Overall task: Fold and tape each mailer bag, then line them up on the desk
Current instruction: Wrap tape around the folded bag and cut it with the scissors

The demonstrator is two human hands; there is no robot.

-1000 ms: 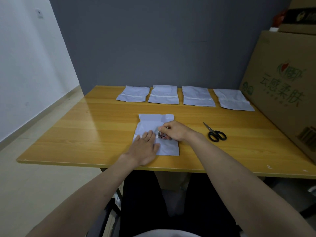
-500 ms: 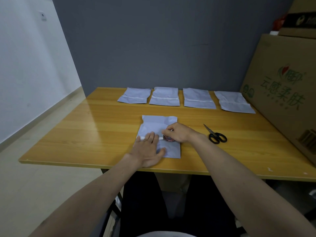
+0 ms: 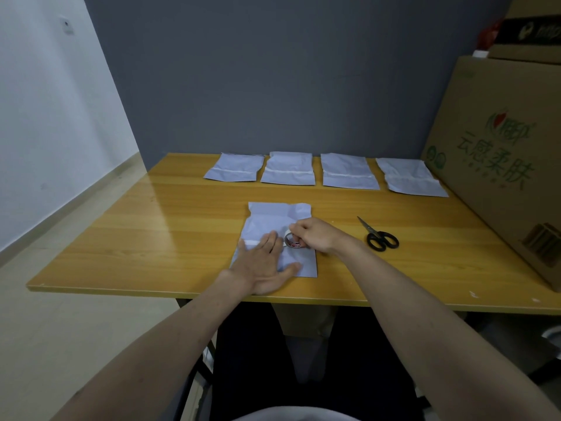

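a pale blue-white mailer bag lies flat near the front edge of the tabletop, its top edge crumpled and a white strip of tape running across its middle. a small tape roll stands on the bag at the strip's right end. four more mailer bags lie side by side in a row along the far edge: the first, second, third and fourth, each flat with a white strip across its middle.

Scissors right of centre; cardboard box walls right edge — left desk bare.
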